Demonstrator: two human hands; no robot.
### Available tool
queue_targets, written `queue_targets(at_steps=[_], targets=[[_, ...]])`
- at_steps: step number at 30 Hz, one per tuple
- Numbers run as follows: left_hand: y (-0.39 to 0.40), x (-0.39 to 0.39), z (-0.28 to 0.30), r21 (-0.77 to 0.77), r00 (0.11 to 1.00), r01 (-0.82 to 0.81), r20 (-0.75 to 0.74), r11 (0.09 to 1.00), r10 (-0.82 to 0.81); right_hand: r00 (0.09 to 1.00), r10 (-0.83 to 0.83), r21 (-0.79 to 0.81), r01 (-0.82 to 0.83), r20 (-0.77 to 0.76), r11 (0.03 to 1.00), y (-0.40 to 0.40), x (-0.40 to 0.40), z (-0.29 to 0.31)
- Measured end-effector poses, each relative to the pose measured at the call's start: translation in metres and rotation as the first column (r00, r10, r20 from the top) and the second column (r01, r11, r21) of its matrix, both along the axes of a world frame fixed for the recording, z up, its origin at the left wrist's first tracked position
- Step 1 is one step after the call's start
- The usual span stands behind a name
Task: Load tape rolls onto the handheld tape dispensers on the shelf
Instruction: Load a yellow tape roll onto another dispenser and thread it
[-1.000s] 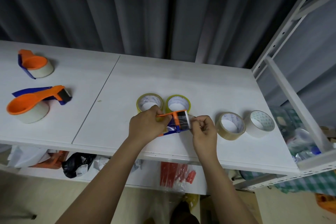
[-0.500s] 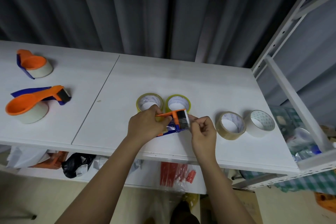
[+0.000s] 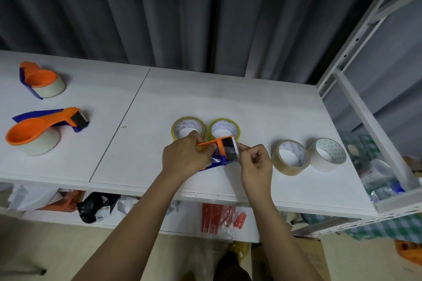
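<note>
- two orange and blue dispensers already carry rolls on the left of the white shelf (image 3: 228, 98): the far loaded dispenser (image 3: 42, 80) and the near loaded dispenser (image 3: 43, 130).
- a third dispenser (image 3: 225, 151) is in hand at the shelf's front edge; the left hand (image 3: 185, 158) grips its body with curled fingers.
- the right hand (image 3: 257, 164) has its fingers pinched at the serrated blade end, seemingly on the clear tape end; the film itself is hard to see.
- judgement: this one is at the threading stage, nearly loaded.
- four loose rolls remain: yellow roll (image 3: 188, 129), green-yellow roll (image 3: 225, 129), tan roll (image 3: 290, 157), white roll (image 3: 328, 154).
- no further empty dispenser shows on the shelf.
</note>
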State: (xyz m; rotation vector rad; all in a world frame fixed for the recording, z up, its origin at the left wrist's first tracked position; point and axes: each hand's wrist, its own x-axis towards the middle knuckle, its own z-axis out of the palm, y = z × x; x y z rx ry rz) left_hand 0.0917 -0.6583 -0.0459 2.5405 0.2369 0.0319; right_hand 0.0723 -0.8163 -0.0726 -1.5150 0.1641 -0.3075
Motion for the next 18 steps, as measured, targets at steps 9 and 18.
queue_targets(at_steps=[9,18], targets=[[-0.004,0.000,-0.002,0.045,0.999,-0.018,0.044,0.999,0.016,0.999,-0.033,-0.064,0.031,-0.037,0.998,-0.002,0.006,0.002],[0.000,-0.001,0.002,0.062,0.994,0.064,0.090,0.996,-0.070,0.988,0.068,-0.094,-0.082,-0.135,0.992,-0.015,0.014,0.008]])
